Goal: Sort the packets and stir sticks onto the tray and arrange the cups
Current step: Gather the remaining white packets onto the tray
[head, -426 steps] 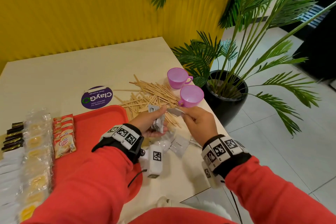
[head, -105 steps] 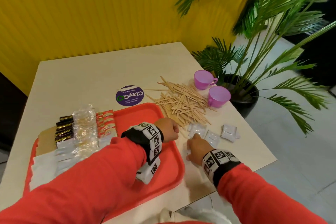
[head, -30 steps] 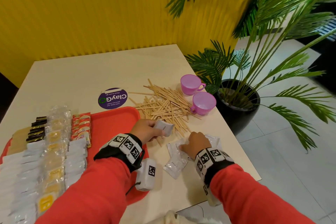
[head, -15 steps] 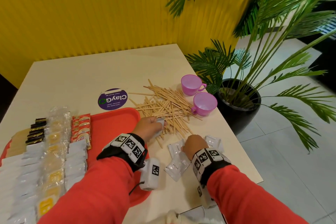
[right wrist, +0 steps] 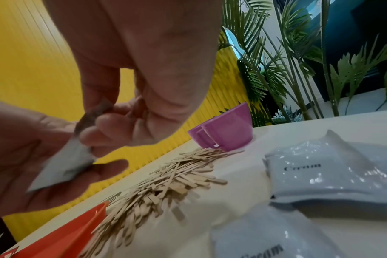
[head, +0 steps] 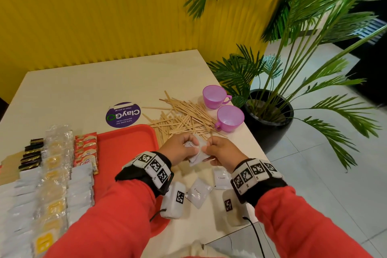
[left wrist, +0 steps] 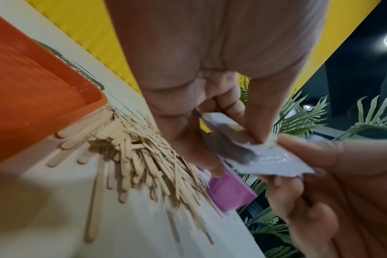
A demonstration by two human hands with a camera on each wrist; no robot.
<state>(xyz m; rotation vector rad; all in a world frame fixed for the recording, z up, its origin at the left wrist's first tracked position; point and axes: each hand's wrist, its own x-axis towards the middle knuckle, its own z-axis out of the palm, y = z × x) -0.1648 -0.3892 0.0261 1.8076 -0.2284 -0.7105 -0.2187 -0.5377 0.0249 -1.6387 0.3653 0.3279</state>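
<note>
Both hands meet above the table just right of the red tray. My left hand holds a small stack of white cream packets, and my right hand pinches one white packet against that stack. Two more cream packets lie on the table below the hands. A heap of wooden stir sticks sits behind the hands. Two purple cups stand upright past the sticks. Rows of sorted packets fill the tray's left part.
A round purple sticker lies on the table behind the tray. A potted palm stands on the floor right beside the table's right edge. A yellow ribbed wall runs behind the table.
My right hand has lifted a cream packet off the table and brought it up to the stack in my left hand. The left hand drew back from the stick heap toward me.
</note>
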